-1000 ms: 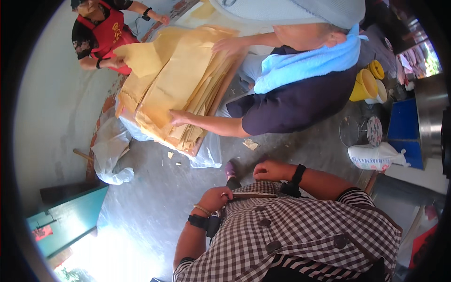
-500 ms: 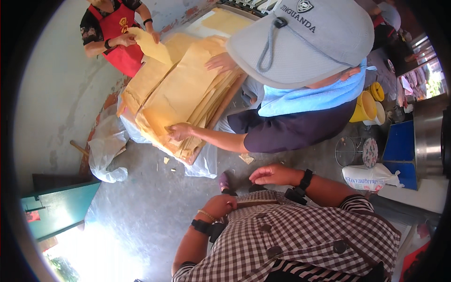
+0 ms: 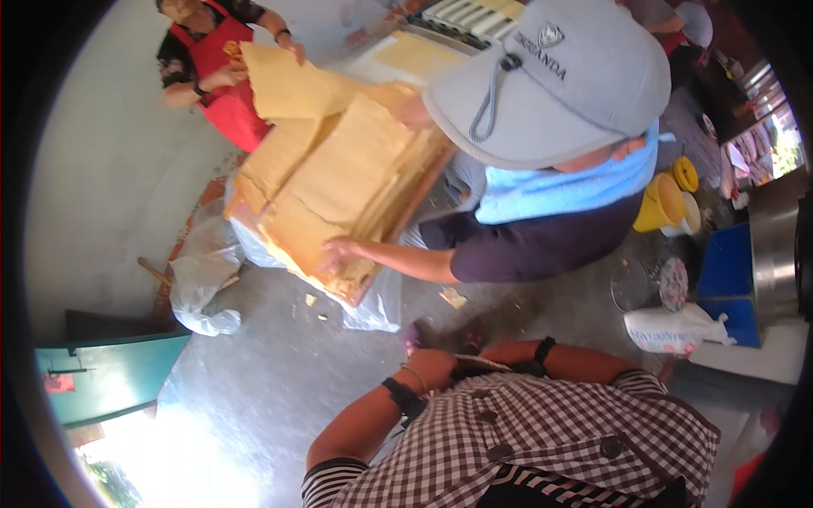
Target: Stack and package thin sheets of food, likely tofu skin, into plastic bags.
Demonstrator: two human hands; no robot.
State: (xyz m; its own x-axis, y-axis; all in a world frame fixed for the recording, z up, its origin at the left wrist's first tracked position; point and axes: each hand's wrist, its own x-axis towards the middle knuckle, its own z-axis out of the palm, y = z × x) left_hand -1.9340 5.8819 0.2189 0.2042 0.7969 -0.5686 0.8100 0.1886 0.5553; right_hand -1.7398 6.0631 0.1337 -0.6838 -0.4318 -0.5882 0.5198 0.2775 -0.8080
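My left hand [image 3: 434, 367] is curled closed at the front edge of my brown-and-white checked apron [image 3: 542, 423], seemingly gripping the cloth. Beside it, at the same edge, lies my right hand [image 3: 501, 352]; its fingers are hidden and blurred. Beyond them a co-worker in a grey cap [image 3: 559, 93] bends over a pile of large thin yellow sheets [image 3: 339, 178], one hand at each end of it. At the far left, a person in a red apron [image 3: 224, 63] holds up a single yellow sheet [image 3: 296, 85].
Plastic sheeting [image 3: 373, 305] hangs under the pile, and a clear plastic bag [image 3: 203, 288] lies to its left. Yellow buckets [image 3: 659, 199], a round wire rack [image 3: 631, 284] and a white sack [image 3: 673, 328] stand on the right. A green door panel [image 3: 114, 377] is at left.
My right hand has moved left and in to the apron edge, beside my left hand. The red-aproned person has raised the yellow sheet. The whole view has shifted slightly.
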